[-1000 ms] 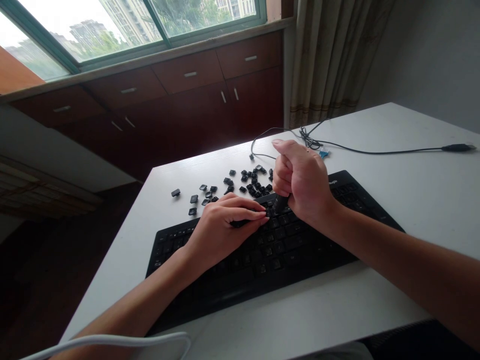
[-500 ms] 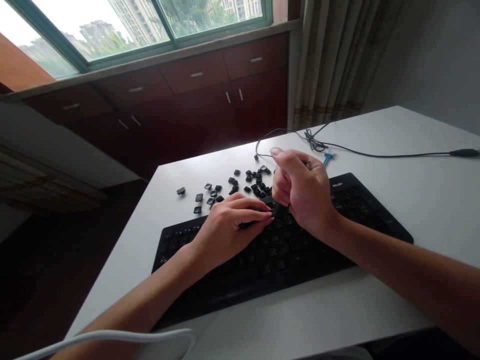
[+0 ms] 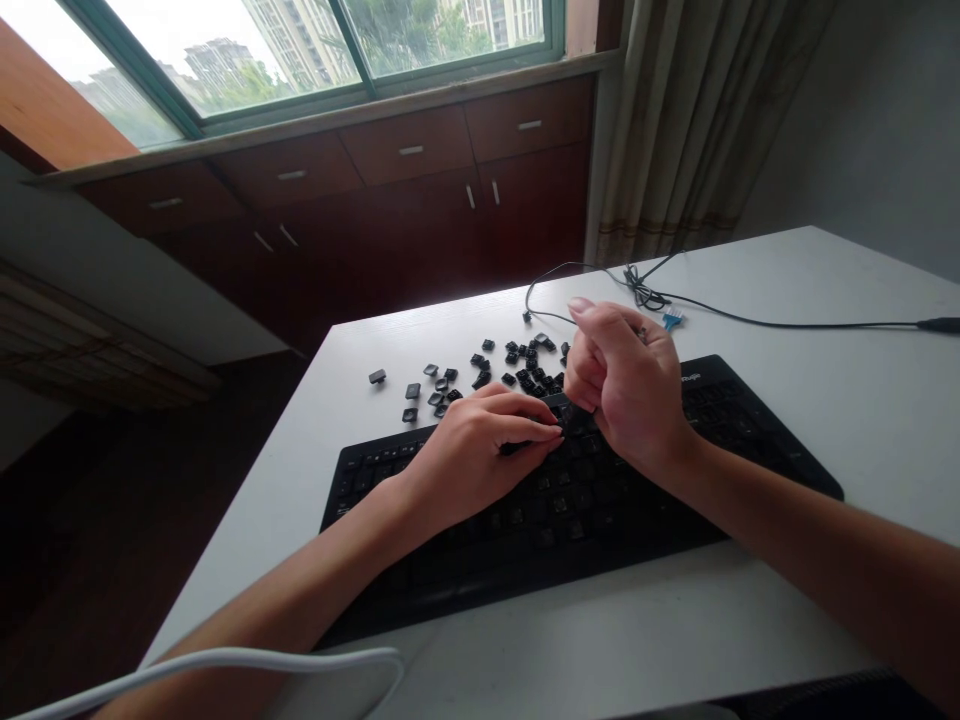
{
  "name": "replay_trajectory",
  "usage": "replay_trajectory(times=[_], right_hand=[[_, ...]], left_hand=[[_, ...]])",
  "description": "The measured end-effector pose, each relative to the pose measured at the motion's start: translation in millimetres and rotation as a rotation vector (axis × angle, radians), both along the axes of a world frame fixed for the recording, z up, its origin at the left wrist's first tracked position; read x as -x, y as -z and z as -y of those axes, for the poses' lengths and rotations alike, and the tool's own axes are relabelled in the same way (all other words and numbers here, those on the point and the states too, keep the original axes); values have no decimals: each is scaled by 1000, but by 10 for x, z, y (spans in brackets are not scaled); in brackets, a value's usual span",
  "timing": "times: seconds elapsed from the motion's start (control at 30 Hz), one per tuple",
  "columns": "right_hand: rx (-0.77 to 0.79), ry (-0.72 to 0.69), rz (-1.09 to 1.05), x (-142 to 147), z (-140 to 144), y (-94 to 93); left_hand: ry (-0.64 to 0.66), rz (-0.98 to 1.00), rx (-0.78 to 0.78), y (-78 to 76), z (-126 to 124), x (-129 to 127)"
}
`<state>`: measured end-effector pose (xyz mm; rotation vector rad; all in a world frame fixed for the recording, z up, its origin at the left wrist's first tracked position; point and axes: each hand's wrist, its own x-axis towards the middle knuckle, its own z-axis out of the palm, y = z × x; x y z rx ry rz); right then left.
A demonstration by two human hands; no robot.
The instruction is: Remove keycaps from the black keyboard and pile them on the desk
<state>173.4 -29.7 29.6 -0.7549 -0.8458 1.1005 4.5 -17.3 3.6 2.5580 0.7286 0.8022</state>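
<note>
Both hands work over the keyboard [image 3: 600, 520]: left hand [image 3: 480, 455] flat on keys, right hand [image 3: 626, 385] fisted above them, whether holding anything unclear

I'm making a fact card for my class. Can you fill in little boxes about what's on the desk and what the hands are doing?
Surface: white table
Main thing: black keyboard
Left hand: flat on the keyboard
Right hand: fisted above the keys; grip hidden
Loose bits: black keycaps behind the keyboard
Also there: black cable, small blue brush
</note>
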Motion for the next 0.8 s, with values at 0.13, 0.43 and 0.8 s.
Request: replay_trajectory(times=[0.13, 0.43, 0.8], right_hand=[[-1, -2, 11, -6, 3, -1], [-10, 3, 16, -5, -10, 16], [-17, 30, 63, 85, 40, 33]], left_hand=[[9, -22, 19, -34, -13, 4], [0, -6, 52, -33, -21, 6], [-151, 28, 204, -40, 35, -2]])
